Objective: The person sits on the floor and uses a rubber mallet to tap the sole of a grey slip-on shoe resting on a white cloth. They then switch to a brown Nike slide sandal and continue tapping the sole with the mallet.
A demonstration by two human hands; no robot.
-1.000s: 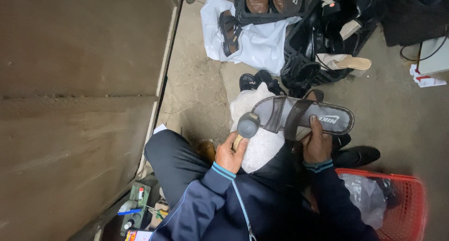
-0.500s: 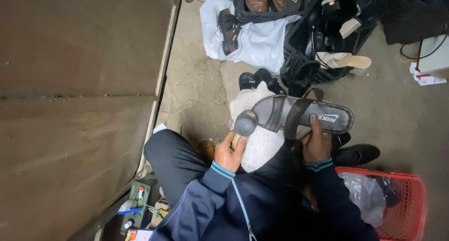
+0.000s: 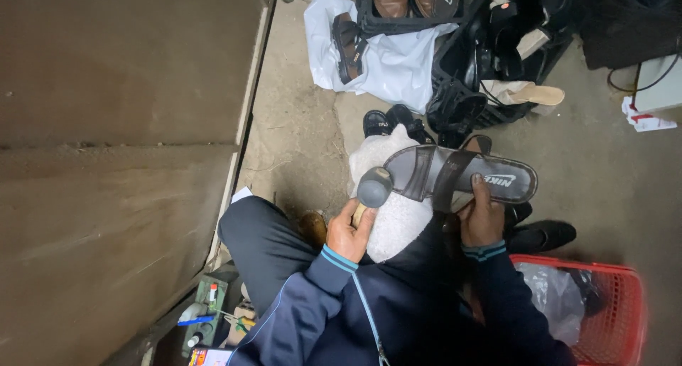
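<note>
A dark grey slide sandal (image 3: 462, 173) lies across a white cloth bundle (image 3: 399, 210) on my lap. My right hand (image 3: 480, 215) grips its near edge, thumb on the footbed. My left hand (image 3: 348, 231) holds a wooden-handled hammer (image 3: 372, 188); its round grey head rests against the toe end of the sandal.
A red plastic basket (image 3: 616, 302) with a plastic bag stands at my right. Black shoes (image 3: 540, 232) lie by my feet, more sandals on a white sheet (image 3: 387, 60) and in black crates (image 3: 490, 60) ahead. A brown wall (image 3: 121, 124) runs along the left; small tools (image 3: 206, 316) below.
The hammer head has shifted slightly along the sandal's toe end; my hands and the sandal otherwise stay in place.
</note>
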